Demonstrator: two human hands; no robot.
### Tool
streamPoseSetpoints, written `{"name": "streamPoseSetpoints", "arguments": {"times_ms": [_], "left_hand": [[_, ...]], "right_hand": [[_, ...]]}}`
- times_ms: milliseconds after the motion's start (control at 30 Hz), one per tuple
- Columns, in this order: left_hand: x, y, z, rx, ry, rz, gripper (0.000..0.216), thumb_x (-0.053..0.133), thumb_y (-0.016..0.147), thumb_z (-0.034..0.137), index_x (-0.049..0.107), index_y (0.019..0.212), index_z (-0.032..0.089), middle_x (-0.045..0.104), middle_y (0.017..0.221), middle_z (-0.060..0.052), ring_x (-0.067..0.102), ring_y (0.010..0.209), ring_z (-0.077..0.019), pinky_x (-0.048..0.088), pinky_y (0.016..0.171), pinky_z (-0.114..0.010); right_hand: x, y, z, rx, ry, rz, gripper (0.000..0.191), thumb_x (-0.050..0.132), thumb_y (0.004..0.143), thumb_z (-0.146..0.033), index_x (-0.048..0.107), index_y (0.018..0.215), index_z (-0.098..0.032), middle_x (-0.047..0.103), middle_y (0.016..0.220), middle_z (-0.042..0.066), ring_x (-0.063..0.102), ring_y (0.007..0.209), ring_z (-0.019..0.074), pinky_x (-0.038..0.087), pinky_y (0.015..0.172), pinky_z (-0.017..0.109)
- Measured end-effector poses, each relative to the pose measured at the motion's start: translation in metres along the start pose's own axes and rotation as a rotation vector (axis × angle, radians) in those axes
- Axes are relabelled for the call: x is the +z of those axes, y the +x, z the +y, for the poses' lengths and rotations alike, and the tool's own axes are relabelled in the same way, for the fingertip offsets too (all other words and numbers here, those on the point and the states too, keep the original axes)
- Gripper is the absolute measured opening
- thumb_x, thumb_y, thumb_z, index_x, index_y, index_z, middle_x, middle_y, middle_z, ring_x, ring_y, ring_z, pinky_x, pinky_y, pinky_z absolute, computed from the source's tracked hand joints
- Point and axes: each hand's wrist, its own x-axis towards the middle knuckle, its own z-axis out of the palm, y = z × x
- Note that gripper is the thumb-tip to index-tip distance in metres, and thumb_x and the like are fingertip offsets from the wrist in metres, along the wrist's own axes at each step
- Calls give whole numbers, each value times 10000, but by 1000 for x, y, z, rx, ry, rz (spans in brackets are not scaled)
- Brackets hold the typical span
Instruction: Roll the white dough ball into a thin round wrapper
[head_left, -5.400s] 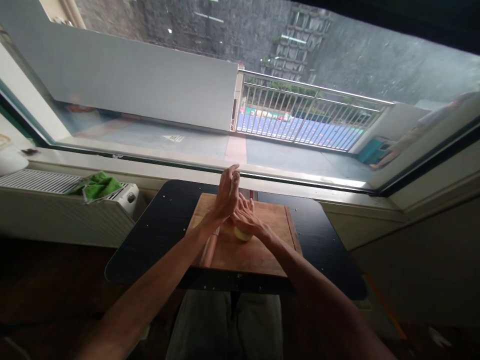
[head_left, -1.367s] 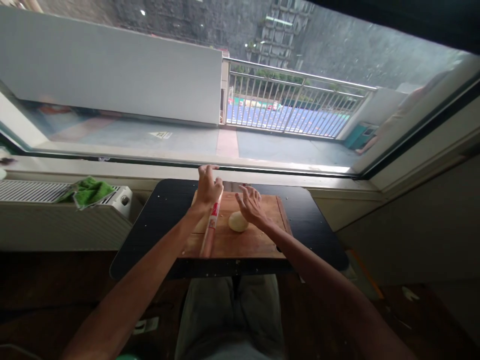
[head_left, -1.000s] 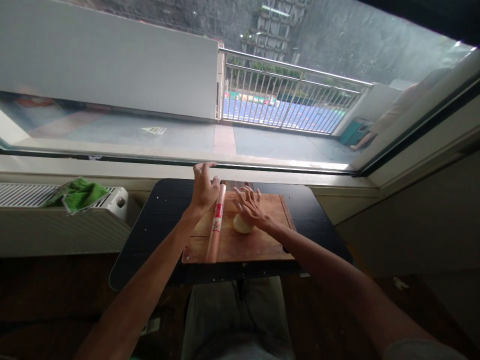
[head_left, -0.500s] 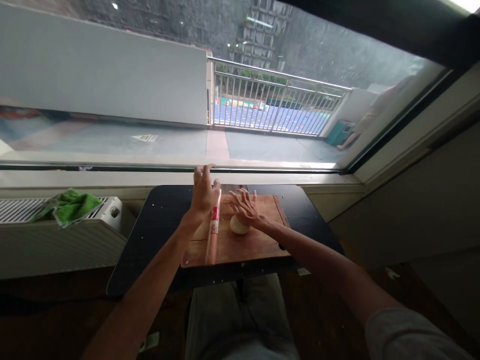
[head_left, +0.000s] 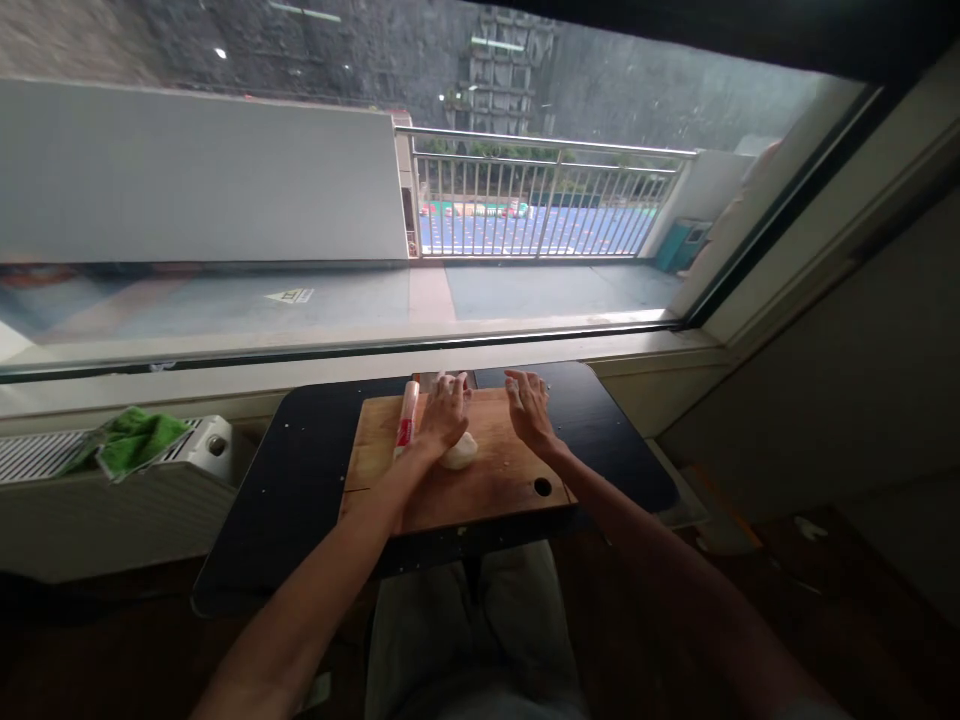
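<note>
A pale round lump of dough (head_left: 460, 453) rests near the middle of a wooden cutting board (head_left: 487, 500). My left hand (head_left: 447, 412) is over the dough's far left side, fingers stretched forward; I cannot tell whether its palm touches the dough. To the right, my right hand (head_left: 529, 408) hovers above the board with its fingers extended, apart from the dough and holding nothing. A rolling pin with a red and white label (head_left: 406, 425) lies lengthwise on the board's left side, its near end hidden behind my left forearm.
The board lies on a small black table (head_left: 300, 470) against the window sill (head_left: 315, 372). Behind the board is a flat item, partly hidden. On the left, a green cloth (head_left: 146, 440) drapes over a white radiator (head_left: 112, 520).
My left hand has moved right, from beside the rolling pin to the dough. My right hand has come off the dough and shifted right. The view has tilted slightly.
</note>
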Motion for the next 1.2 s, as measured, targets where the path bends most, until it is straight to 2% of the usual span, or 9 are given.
{"name": "streamPoseSetpoints", "arguments": {"times_ms": [133, 367, 500, 700, 833, 900, 967, 1100, 1200], "left_hand": [[18, -5, -11, -6, 2, -69, 526, 375, 1120, 300, 525, 1595, 131, 606, 1549, -251, 423, 1628, -392, 393, 1311, -636], [24, -9, -19, 19, 110, -130, 642, 354, 1130, 348, 352, 1732, 126, 520, 1665, -260, 299, 1698, -399, 290, 1350, -675], [19, -9, -12, 19, 173, -142, 679, 318, 1147, 388, 263, 1767, 116, 409, 1763, -256, 200, 1735, -381, 186, 1375, -704], [-1, -9, 16, 5, 125, -52, 656, 402, 1143, 432, 364, 1722, 126, 488, 1714, -255, 284, 1705, -400, 213, 1361, -722], [-25, -6, 30, -113, -170, 22, 537, 408, 1134, 478, 604, 1514, 154, 686, 1493, -238, 571, 1520, -370, 418, 1285, -623], [-45, -3, 30, -231, -407, 142, 444, 429, 1131, 506, 721, 1293, 213, 790, 1248, -170, 727, 1270, -330, 558, 1130, -530], [-69, 1, 26, -277, -455, 208, 430, 442, 1126, 537, 746, 1121, 234, 805, 1078, -127, 762, 1085, -298, 599, 1005, -469], [-121, 7, 19, -349, -597, 315, 520, 381, 1121, 562, 696, 885, 223, 758, 854, -82, 723, 794, -220, 595, 789, -360], [-146, 6, 22, -349, -757, 312, 474, 491, 1079, 559, 695, 834, 208, 716, 751, -52, 677, 685, -182, 548, 681, -300]], "right_hand": [[-3, -7, 7, 6, 66, 32, 439, 334, 1146, -443, 659, 1391, -282, 634, 1358, 112, 569, 1280, 314, 455, 1148, 549], [-4, -11, 5, -5, 104, -17, 460, 314, 1159, -462, 630, 1439, -281, 636, 1385, 116, 590, 1280, 306, 469, 1152, 512], [-7, -9, -3, -45, 132, -52, 518, 305, 1166, -505, 527, 1573, -274, 634, 1409, 130, 583, 1280, 309, 432, 1188, 538], [-7, -3, -36, -59, 90, -61, 507, 314, 1170, -478, 527, 1582, -274, 629, 1427, 137, 581, 1274, 315, 440, 1158, 515], [-5, 1, -57, -119, -21, -163, 360, 395, 1158, -383, 731, 1191, -259, 681, 1318, 126, 602, 1174, 286, 474, 1076, 434], [-2, 2, -63, -139, -25, -237, 302, 475, 1123, -333, 726, 991, -229, 722, 1142, 119, 611, 1071, 265, 487, 994, 391], [3, 1, -69, -109, 81, -325, 299, 525, 1090, -336, 680, 866, -214, 708, 928, 72, 601, 907, 217, 484, 849, 320], [15, -2, -86, 100, 417, -593, 395, 585, 1039, -446, 555, 717, -220, 527, 648, -36, 429, 594, 115, 313, 561, 227], [25, 2, -100, 394, 514, -964, 417, 629, 990, -398, 443, 651, -244, 352, 553, -96, 228, 482, 73, 173, 474, 215]]}}
